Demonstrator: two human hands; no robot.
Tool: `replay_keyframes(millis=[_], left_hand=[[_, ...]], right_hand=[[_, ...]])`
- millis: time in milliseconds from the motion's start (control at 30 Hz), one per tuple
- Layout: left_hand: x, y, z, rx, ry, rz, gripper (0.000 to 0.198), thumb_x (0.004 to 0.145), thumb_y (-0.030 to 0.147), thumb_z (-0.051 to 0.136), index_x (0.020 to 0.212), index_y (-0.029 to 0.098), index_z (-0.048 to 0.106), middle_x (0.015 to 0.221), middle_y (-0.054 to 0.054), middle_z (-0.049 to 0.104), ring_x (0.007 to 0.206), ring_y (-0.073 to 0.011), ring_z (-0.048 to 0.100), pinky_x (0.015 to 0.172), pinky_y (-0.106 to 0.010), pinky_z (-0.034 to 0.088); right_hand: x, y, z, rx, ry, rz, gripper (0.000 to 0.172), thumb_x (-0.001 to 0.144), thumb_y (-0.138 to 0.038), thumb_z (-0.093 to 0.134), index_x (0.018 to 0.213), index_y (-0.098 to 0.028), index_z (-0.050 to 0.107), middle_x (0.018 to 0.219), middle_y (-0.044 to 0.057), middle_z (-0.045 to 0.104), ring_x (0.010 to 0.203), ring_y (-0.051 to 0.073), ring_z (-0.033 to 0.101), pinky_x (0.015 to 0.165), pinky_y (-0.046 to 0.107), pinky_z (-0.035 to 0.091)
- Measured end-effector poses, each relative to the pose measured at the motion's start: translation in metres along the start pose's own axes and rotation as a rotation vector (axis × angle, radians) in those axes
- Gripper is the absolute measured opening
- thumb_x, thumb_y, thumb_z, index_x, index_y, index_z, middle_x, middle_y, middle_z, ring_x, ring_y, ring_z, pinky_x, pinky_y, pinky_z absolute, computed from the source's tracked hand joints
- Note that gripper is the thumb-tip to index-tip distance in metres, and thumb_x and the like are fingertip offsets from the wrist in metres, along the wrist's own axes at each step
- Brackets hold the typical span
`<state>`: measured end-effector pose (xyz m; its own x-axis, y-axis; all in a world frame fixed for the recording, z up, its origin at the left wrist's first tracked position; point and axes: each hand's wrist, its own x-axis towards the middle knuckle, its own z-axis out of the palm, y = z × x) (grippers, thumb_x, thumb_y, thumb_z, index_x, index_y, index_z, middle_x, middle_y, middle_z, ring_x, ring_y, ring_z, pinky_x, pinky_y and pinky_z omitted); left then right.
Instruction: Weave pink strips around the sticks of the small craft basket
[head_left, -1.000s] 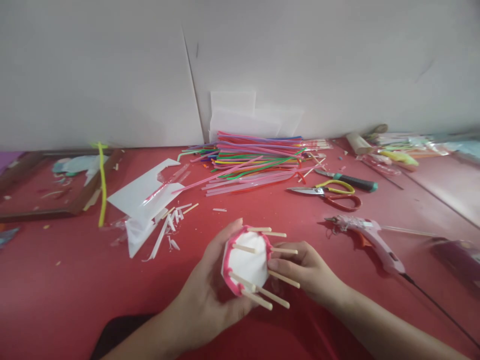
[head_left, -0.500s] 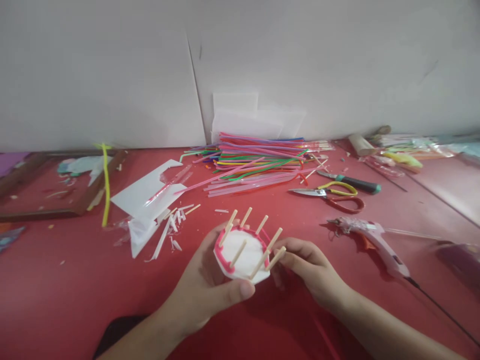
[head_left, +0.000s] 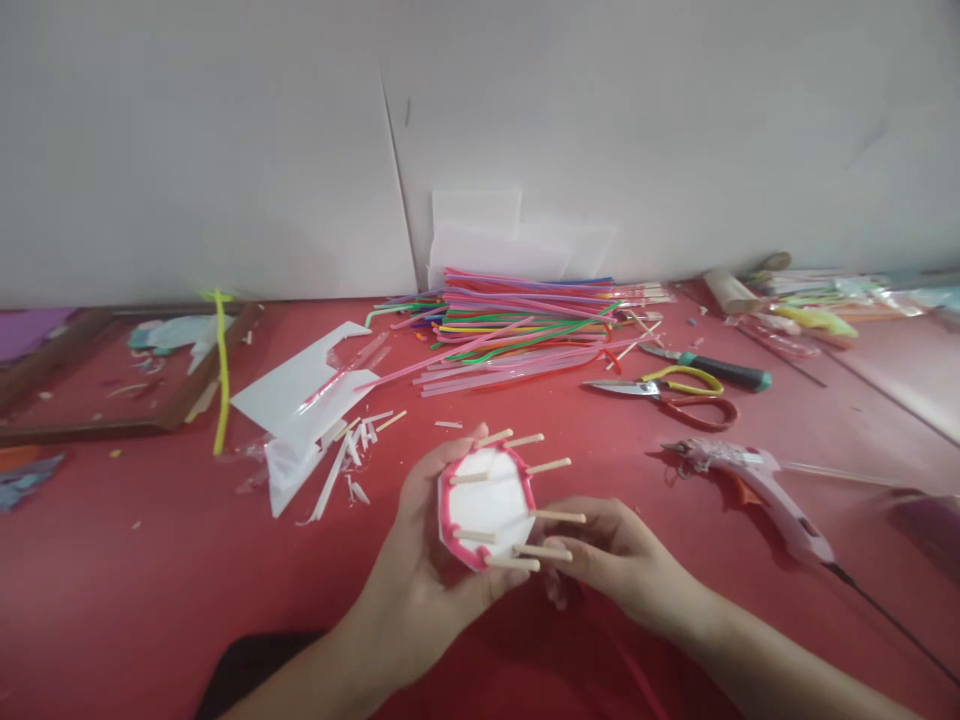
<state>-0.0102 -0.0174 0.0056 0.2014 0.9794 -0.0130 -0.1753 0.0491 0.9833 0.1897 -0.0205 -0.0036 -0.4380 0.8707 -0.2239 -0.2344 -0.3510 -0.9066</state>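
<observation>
My left hand (head_left: 420, 560) is closed around a white eight-sided base (head_left: 491, 500), tilted so its top faces me. Several short wooden sticks (head_left: 551, 465) stand out from its rim. A pink pipe cleaner (head_left: 445, 510) runs along the rim and bends round the feet of the sticks. At the base's right edge, my right hand (head_left: 607, 550) has its thumb and fingers pinched together near the lower sticks. From beneath this hand a blurred pink strand (head_left: 637, 665) trails toward me, seemingly the same pipe cleaner; the exact grip is hidden.
A bundle of coloured pipe cleaners (head_left: 525, 315) lies at the back. Scissors (head_left: 675, 388), a cutter knife (head_left: 720, 370) and a pink glue gun (head_left: 772, 490) rest on the right. White sheet scraps (head_left: 292, 385), a yellow pipe cleaner (head_left: 222, 380) and a brown frame (head_left: 90, 433) are left.
The base has tipped in my left hand, so its sticks now point to the right instead of upward. My right hand stays close to its right edge, slightly lower.
</observation>
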Motion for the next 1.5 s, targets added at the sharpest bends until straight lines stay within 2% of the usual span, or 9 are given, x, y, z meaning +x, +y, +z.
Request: replay_keyframes(millis=[167,333,600,800,933,1167,1267,1367,1500], left_hand=[[-0.004,0.001,0.003,-0.093,-0.038,-0.068,0.082,0.072,0.018,0.082,0.141,0.043,0.043,0.146,-0.004,0.053,0.126,-0.0304,0.057,0.101,-0.040,0.052],[0.000,0.002,0.001,-0.227,-0.220,0.004,0.068,0.083,0.012,0.071,0.138,0.044,0.047,0.148,-0.003,0.052,0.128,-0.0270,0.056,0.103,-0.036,0.050],[0.002,-0.001,-0.003,-0.199,-0.209,0.014,0.077,0.078,0.007,0.075,0.137,0.046,0.044,0.156,0.000,0.042,0.134,-0.0245,0.050,0.102,-0.028,0.050],[0.005,-0.001,-0.002,-0.182,-0.228,0.027,0.077,0.076,0.007,0.077,0.136,0.043,0.045,0.146,0.000,0.053,0.130,-0.0219,0.054,0.103,-0.028,0.049],[0.005,0.006,0.002,-0.200,-0.163,-0.024,0.070,0.073,0.010,0.080,0.130,0.036,0.050,0.138,-0.004,0.059,0.122,-0.0238,0.060,0.097,-0.030,0.053],[0.003,0.016,0.007,-0.289,-0.066,-0.244,0.070,0.068,0.013,0.085,0.121,0.033,0.044,0.111,-0.002,0.073,0.094,-0.0181,0.072,0.081,-0.026,0.057],[0.006,0.016,0.007,-0.292,0.004,-0.240,0.075,0.069,0.014,0.085,0.127,0.033,0.041,0.110,-0.001,0.073,0.095,-0.0172,0.072,0.086,-0.027,0.055],[0.011,0.014,0.005,-0.285,0.091,-0.242,0.083,0.071,0.017,0.083,0.138,0.032,0.037,0.109,-0.002,0.074,0.102,-0.0194,0.070,0.093,-0.029,0.052],[0.017,0.009,0.001,-0.307,0.129,-0.261,0.091,0.071,0.018,0.083,0.146,0.032,0.033,0.116,-0.005,0.073,0.111,-0.0216,0.066,0.097,-0.031,0.050]], right_hand=[[0.003,-0.001,-0.001,-0.029,0.120,-0.027,0.033,0.080,-0.046,0.073,0.077,-0.013,0.073,0.056,-0.001,0.060,0.046,0.007,0.055,0.047,0.020,0.049],[0.004,0.001,-0.007,-0.082,0.231,-0.038,0.035,0.080,-0.048,0.072,0.077,-0.013,0.073,0.055,0.001,0.063,0.046,0.009,0.056,0.047,0.021,0.048],[0.002,-0.001,-0.007,-0.052,0.253,-0.038,0.033,0.079,-0.046,0.074,0.074,-0.014,0.071,0.055,0.000,0.063,0.045,0.009,0.059,0.046,0.021,0.049],[0.001,-0.001,-0.007,-0.032,0.265,-0.060,0.035,0.077,-0.047,0.075,0.070,-0.014,0.068,0.053,-0.001,0.061,0.043,0.009,0.057,0.045,0.021,0.049],[0.001,-0.001,-0.006,-0.039,0.263,-0.065,0.035,0.079,-0.047,0.073,0.068,-0.014,0.065,0.050,-0.001,0.060,0.043,0.009,0.056,0.045,0.021,0.048],[0.001,-0.003,-0.006,-0.028,0.268,-0.079,0.035,0.081,-0.047,0.071,0.073,-0.014,0.067,0.059,0.000,0.061,0.046,0.009,0.057,0.044,0.021,0.049],[0.002,-0.002,-0.004,0.007,0.325,-0.135,0.030,0.083,-0.044,0.070,0.094,-0.017,0.066,0.063,-0.002,0.062,0.046,0.009,0.059,0.044,0.021,0.049],[0.004,-0.001,-0.003,0.002,0.382,-0.227,0.041,0.086,-0.042,0.067,0.120,-0.024,0.053,0.066,-0.004,0.066,0.046,0.010,0.060,0.045,0.022,0.050],[0.000,0.001,-0.003,-0.117,0.479,-0.343,0.021,0.090,-0.040,0.062,0.100,-0.022,0.056,0.070,-0.001,0.067,0.044,0.009,0.057,0.042,0.021,0.047]])
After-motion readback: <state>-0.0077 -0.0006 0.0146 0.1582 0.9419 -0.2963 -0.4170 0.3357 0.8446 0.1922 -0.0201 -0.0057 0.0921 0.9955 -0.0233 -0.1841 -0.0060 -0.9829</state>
